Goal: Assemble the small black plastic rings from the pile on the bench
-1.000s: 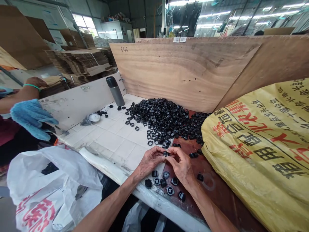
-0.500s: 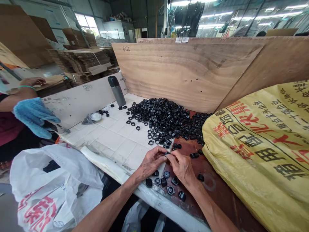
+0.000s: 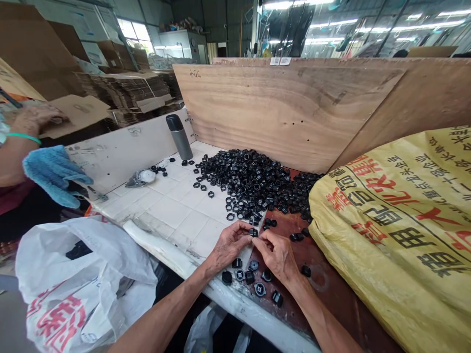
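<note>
A small black plastic cap (image 3: 253, 233) is pinched between the thumb and fingers of my left hand (image 3: 231, 243). Close against its lower right side are the fingertips of my right hand (image 3: 275, 252), pressed together; what they hold, if anything, is too small to make out. Below both hands, several black plastic caps (image 3: 260, 289) lie loose near the table edge, some showing a grey cross-ribbed face. Beyond my fingers a large heap of black plastic rings (image 3: 250, 176) spreads over the tabletop.
A yellow printed sack (image 3: 390, 211) covers the right side. Wooden boards (image 3: 287, 108) wall off the back. At the left stand a grey thermos (image 3: 179, 137), a small plastic bag (image 3: 140, 178) and a white sack (image 3: 84, 274). Another person's hand (image 3: 40, 117) is at the far left.
My right fingertips have shifted slightly down from the cap, and more of it shows in my left hand. The other person's arm at far left has moved further left.
</note>
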`<state>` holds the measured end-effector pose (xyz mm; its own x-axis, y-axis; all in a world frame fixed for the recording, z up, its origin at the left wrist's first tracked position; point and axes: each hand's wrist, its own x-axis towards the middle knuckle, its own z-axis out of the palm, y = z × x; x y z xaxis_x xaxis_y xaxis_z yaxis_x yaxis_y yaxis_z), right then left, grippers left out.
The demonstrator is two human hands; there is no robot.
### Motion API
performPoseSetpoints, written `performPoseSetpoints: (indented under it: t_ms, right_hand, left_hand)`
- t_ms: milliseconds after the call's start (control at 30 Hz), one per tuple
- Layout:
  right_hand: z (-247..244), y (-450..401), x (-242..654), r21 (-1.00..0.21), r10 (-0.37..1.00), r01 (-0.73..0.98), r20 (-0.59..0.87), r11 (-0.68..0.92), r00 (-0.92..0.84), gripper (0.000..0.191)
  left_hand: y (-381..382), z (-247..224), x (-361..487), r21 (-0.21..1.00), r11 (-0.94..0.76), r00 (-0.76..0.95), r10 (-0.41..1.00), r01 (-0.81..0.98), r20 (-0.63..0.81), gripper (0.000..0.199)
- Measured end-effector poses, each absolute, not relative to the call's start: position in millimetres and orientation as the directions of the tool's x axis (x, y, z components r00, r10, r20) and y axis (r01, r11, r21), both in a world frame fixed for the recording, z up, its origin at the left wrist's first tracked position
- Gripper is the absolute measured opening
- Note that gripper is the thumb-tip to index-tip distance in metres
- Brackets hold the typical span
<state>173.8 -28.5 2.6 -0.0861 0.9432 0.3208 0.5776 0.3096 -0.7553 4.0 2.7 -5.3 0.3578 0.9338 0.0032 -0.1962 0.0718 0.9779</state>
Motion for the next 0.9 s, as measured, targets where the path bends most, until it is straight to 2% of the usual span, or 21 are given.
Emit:
performPoseSetpoints:
  t_ms: [67, 167, 300, 400, 667, 800, 900]
  right_hand:
    - [0.7, -27.2, 174.9, -0.746, 0.94, 0.588, 0.334, 0.312, -0.076, 0.027]
    - [0.1, -26.4, 175.3, -0.762, 0.94, 0.568, 0.335, 0.311, -0.065, 0.02]
    - [2.0, -26.8, 174.4, -0.772, 0.953, 0.571, 0.297, 0.279, -0.063, 0.026]
    - [2.0, -27.0, 174.2, -0.779, 0.939, 0.538, 0.336, 0.323, -0.076, 0.016]
    - [-0.5, -27.5, 170.1, -0.754, 0.923, 0.563, 0.382, 0.338, -0.043, 0.016]
    - [-2.2, -27.3, 167.0, -0.788, 0.966, 0.584, 0.259, 0.197, 0.023, 0.027]
    - [-2.7, -28.1, 167.1, -0.826, 0.974, 0.545, 0.216, 0.147, 0.065, 0.02]
  left_hand:
    - [2.5, -4.6, 4.1, 0.978, 0.074, 0.361, 0.933, -0.194, 0.001, 0.032]
    - [2.3, -3.8, 3.9, 0.979, 0.07, 0.364, 0.931, -0.189, 0.004, 0.031]
    - [2.4, -4.6, 3.1, 0.979, 0.067, 0.359, 0.933, -0.193, 0.007, 0.03]
    - [2.6, -4.5, 3.0, 0.978, 0.062, 0.367, 0.93, -0.199, 0.015, 0.029]
    - [3.2, -7.2, 3.3, 0.981, 0.053, 0.398, 0.917, -0.185, 0.026, 0.029]
    - [3.6, -14.1, 2.0, 0.997, -0.077, 0.354, 0.932, -0.025, 0.08, 0.026]
    - [3.2, -11.2, 2.0, 0.999, -0.025, 0.361, 0.932, -0.027, 0.032, 0.028]
